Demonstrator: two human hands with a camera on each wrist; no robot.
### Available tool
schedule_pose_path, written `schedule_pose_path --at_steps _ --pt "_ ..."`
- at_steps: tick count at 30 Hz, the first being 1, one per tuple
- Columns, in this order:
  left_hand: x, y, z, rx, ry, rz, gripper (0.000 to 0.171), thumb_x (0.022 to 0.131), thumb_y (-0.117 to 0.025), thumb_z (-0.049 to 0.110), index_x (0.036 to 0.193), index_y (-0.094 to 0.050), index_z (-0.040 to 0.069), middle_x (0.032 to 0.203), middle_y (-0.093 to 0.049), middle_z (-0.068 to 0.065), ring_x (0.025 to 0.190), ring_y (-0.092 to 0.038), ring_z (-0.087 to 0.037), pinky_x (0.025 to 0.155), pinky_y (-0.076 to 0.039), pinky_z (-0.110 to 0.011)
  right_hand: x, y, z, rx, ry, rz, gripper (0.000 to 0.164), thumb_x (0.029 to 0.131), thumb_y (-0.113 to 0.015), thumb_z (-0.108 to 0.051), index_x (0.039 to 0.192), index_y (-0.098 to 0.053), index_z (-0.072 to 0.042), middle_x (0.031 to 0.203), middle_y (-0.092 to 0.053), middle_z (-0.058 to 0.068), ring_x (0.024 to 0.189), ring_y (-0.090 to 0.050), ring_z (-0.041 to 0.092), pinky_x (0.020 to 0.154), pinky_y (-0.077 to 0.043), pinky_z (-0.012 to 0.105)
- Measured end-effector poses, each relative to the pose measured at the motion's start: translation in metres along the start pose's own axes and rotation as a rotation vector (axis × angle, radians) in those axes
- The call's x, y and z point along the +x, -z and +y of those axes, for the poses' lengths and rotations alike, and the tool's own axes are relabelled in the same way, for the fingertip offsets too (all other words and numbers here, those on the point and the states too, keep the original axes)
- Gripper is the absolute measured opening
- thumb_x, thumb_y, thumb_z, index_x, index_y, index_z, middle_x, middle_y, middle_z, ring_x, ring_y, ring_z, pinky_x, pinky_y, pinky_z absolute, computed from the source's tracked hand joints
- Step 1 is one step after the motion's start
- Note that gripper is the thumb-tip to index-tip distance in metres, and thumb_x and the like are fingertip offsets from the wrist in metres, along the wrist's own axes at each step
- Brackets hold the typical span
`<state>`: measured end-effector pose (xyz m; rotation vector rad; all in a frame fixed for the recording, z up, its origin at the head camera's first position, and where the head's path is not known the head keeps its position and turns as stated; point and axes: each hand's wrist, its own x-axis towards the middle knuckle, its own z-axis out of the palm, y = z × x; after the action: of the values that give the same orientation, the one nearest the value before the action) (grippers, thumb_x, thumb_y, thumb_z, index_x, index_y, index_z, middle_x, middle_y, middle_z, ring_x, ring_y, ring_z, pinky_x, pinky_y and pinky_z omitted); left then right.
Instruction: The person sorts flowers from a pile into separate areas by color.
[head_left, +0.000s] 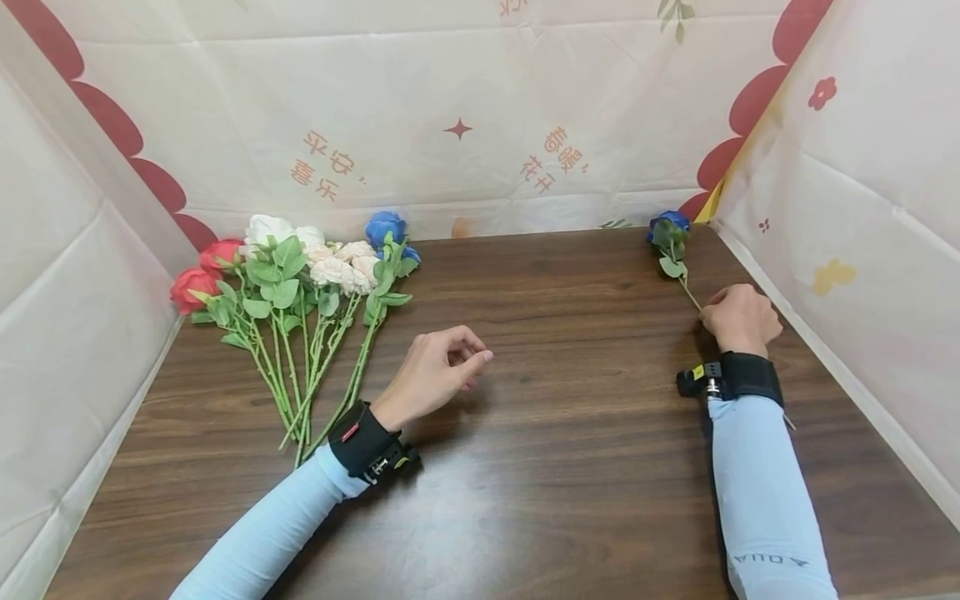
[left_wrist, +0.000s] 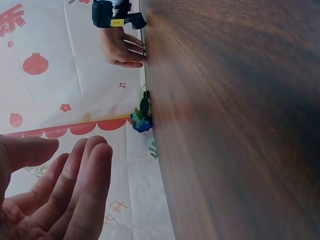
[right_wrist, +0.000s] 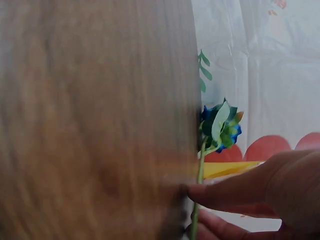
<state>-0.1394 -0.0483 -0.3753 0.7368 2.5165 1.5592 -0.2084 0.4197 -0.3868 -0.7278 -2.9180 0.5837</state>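
The counter [head_left: 570,492] runs back to a far edge [head_left: 540,234] along the cloth wall [head_left: 450,75]. A bunch of flowers [head_left: 285,293] lies at ten o'clock, and broad bare wood stretches between the hands. At two o'clock, the single blue rose [head_left: 669,240] has its bloom near that edge; the right hand [head_left: 741,318] pinches its stem [right_wrist: 201,172]. The left hand [head_left: 435,371], just off centre toward nine, holds nothing, thumb slightly apart from loosely bent fingers.
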Motion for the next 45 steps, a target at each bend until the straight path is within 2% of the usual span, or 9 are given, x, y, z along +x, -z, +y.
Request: schedule_pose_path --at_steps 9,13,20,23,27,32,35,39,45 --pt "-0.002 0.003 0.0 0.03 -0.018 0.026 0.011 0.101 -0.068 0.021 0.102 -0.071 0.011 0.083 -0.076 -0.014 0.068 -0.074 -0.031 0.062 -0.058 -0.026 -0.012 0.003 -0.034 0.019 0.135 0.031 0.035 0.093 -0.064 -0.022 0.115 -0.069 0.004 0.118 -0.067 0.033 0.101 -0.06 0.052 0.076 -0.046 0.064" --pt "-0.001 0.004 0.001 0.03 -0.014 0.029 0.01 0.101 -0.068 0.021 0.102 -0.071 0.011 0.085 -0.076 -0.014 0.069 -0.074 -0.031 0.062 -0.059 -0.026 -0.026 0.009 -0.061 0.081 0.219 0.029 0.034 0.097 -0.066 -0.024 0.119 -0.068 0.001 0.119 -0.067 0.03 0.1 -0.06 0.048 0.072 -0.046 0.055" --pt "-0.001 0.007 0.0 0.053 -0.02 0.041 0.01 0.101 -0.068 0.021 0.102 -0.071 0.012 0.084 -0.076 -0.013 0.068 -0.074 -0.03 0.061 -0.058 -0.026 -0.067 0.006 -0.121 0.183 0.496 0.093 0.02 0.096 -0.071 -0.021 0.104 -0.075 -0.003 0.097 -0.075 0.022 0.08 -0.066 0.035 0.062 -0.043 0.038" --pt "-0.001 0.008 0.0 0.065 -0.026 0.048 0.009 0.101 -0.068 0.021 0.101 -0.071 0.012 0.084 -0.076 -0.012 0.067 -0.074 -0.029 0.06 -0.058 -0.025 -0.084 -0.003 -0.144 0.21 0.581 0.04 0.013 0.094 -0.073 -0.017 0.099 -0.076 -0.005 0.091 -0.076 0.017 0.078 -0.067 0.03 0.064 -0.044 0.035" --pt "0.001 0.008 0.0 0.078 -0.037 0.049 0.01 0.1 -0.069 0.022 0.101 -0.071 0.012 0.083 -0.077 -0.011 0.066 -0.074 -0.028 0.06 -0.057 -0.025 -0.104 -0.017 -0.168 0.273 0.66 -0.109 0.008 0.094 -0.074 -0.016 0.096 -0.078 -0.01 0.09 -0.076 0.011 0.079 -0.068 0.024 0.067 -0.048 0.033" --pt "0.004 0.014 0.001 0.185 -0.071 0.08 0.012 0.098 -0.071 0.028 0.099 -0.074 0.017 0.083 -0.078 0.001 0.069 -0.071 -0.013 0.066 -0.055 -0.024 -0.117 -0.03 -0.18 0.299 0.7 -0.253 0.006 0.094 -0.074 -0.016 0.092 -0.077 -0.012 0.085 -0.074 0.008 0.076 -0.066 0.022 0.066 -0.049 0.032" --pt "0.006 0.023 0.0 0.293 -0.09 0.103 0.015 0.098 -0.07 0.033 0.099 -0.075 0.019 0.084 -0.077 0.008 0.071 -0.068 -0.006 0.067 -0.054 -0.024 -0.118 -0.033 -0.18 0.295 0.692 -0.259 0.005 0.093 -0.075 -0.015 0.091 -0.077 -0.013 0.083 -0.073 0.007 0.075 -0.065 0.022 0.066 -0.049 0.032" --pt "0.011 0.045 -0.009 0.411 -0.092 0.125 0.019 0.098 -0.07 0.036 0.1 -0.075 0.018 0.086 -0.078 0.006 0.069 -0.067 -0.006 0.066 -0.054 -0.027 -0.118 -0.033 -0.18 0.3 0.695 -0.252 0.004 0.093 -0.075 -0.015 0.092 -0.077 -0.012 0.084 -0.073 0.008 0.075 -0.065 0.023 0.065 -0.048 0.031" --pt "0.015 0.083 -0.029 0.551 0.024 0.189 0.022 0.096 -0.073 0.032 0.103 -0.076 0.011 0.09 -0.079 -0.005 0.07 -0.069 -0.017 0.066 -0.054 -0.034 -0.119 -0.031 -0.181 0.302 0.696 -0.245 0.005 0.093 -0.075 -0.017 0.092 -0.077 -0.013 0.084 -0.074 0.007 0.074 -0.065 0.022 0.065 -0.048 0.031"
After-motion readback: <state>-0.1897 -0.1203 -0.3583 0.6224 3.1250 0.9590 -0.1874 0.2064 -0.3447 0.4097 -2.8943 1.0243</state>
